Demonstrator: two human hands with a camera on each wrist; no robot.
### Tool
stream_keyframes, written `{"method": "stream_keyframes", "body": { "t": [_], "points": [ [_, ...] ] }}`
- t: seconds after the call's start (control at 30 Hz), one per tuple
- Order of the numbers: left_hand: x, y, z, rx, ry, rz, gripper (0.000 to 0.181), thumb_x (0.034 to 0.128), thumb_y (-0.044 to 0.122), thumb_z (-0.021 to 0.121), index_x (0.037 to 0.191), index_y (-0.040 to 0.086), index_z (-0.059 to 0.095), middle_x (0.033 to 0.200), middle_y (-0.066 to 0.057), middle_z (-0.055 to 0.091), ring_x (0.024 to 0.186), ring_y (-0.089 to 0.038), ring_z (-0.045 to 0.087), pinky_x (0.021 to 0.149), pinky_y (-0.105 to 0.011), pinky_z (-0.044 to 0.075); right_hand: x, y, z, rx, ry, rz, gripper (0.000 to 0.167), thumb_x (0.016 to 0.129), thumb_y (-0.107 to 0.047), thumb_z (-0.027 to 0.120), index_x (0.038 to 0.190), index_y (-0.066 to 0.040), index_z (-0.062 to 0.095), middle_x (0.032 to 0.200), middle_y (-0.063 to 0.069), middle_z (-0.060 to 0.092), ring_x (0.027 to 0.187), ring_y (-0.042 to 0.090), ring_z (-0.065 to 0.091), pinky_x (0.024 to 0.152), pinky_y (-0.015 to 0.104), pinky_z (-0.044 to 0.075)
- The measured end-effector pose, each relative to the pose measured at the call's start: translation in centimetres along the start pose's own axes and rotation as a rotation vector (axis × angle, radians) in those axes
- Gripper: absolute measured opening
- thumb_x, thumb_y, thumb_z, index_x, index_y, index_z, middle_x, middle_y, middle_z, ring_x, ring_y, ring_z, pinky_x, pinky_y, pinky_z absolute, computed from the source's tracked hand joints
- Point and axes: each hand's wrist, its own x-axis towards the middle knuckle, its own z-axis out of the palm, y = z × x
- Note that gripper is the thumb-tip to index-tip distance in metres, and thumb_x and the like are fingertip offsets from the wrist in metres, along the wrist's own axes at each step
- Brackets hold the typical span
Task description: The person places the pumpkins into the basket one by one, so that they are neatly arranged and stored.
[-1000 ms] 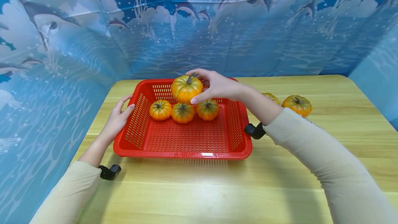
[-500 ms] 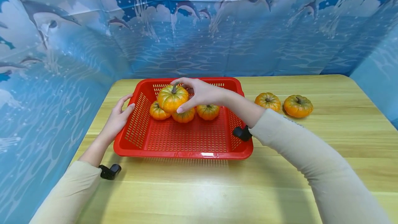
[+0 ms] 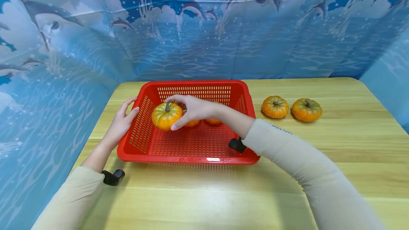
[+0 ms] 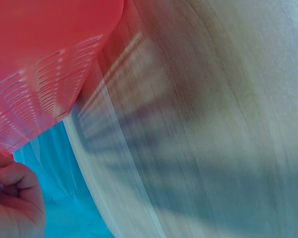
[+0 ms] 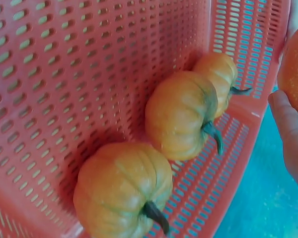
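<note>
A small orange pumpkin (image 3: 164, 117) with a dark stem is held by my right hand (image 3: 199, 110), thumb on its near side and fingers over the far side. It hangs over the left part of a red slotted plastic basket (image 3: 188, 158). In the right wrist view three more pumpkins lie in the basket: a near one (image 5: 121, 191), a middle one (image 5: 179, 116) and a far one (image 5: 218, 74). From the head, the held pumpkin and my right hand cover much of them. My left hand (image 3: 123, 120) grips the basket's left rim.
Two more pumpkins, a rounder one (image 3: 275, 107) and a flatter one (image 3: 307, 110), sit on the wooden table (image 3: 204, 198) right of the basket. A blue dolphin-print curtain (image 3: 204, 52) hangs behind the table and along its left side.
My right hand has carried its pumpkin leftward and lower over the basket. The table pumpkins have come out from behind the right arm. My left hand and the basket stay put.
</note>
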Motion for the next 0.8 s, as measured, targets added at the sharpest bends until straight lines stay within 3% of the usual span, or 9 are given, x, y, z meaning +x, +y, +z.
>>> {"method": "stream_keyframes", "body": {
  "t": [0.33,0.5,0.8],
  "points": [
    [-0.1,0.0,-0.1,0.0,0.002,0.008,0.058,0.0993,0.036,0.042,0.149,0.02,0.017,0.114,-0.028,0.05,0.074,-0.016,0.066,0.063,-0.034,0.056,1.5,0.6,1.4,-0.018,-0.037,0.012,0.075,0.073,-0.018,0.08,0.136,-0.014,0.04,0.123,0.004,0.048,0.111,0.021,0.047,0.084,0.027,0.049],
    [-0.1,-0.1,0.0,-0.008,0.009,0.023,0.058,0.0982,0.037,0.044,0.148,0.019,0.021,0.111,-0.025,0.053,0.075,-0.017,0.066,0.063,-0.034,0.057,2.2,1.5,1.9,-0.073,-0.064,0.042,0.079,0.074,-0.021,0.079,0.141,-0.013,0.036,0.131,0.005,0.044,0.114,0.018,0.045,0.087,0.026,0.047],
    [-0.1,0.1,0.0,0.004,0.0,0.005,0.058,0.0995,0.037,0.041,0.15,0.021,0.015,0.118,-0.029,0.05,0.079,-0.02,0.067,0.065,-0.037,0.057,3.3,2.9,2.9,-0.195,-0.13,0.065,0.083,0.073,-0.026,0.08,0.141,-0.012,0.035,0.134,0.005,0.043,0.115,0.014,0.045,0.092,0.024,0.042]
  ]
}}
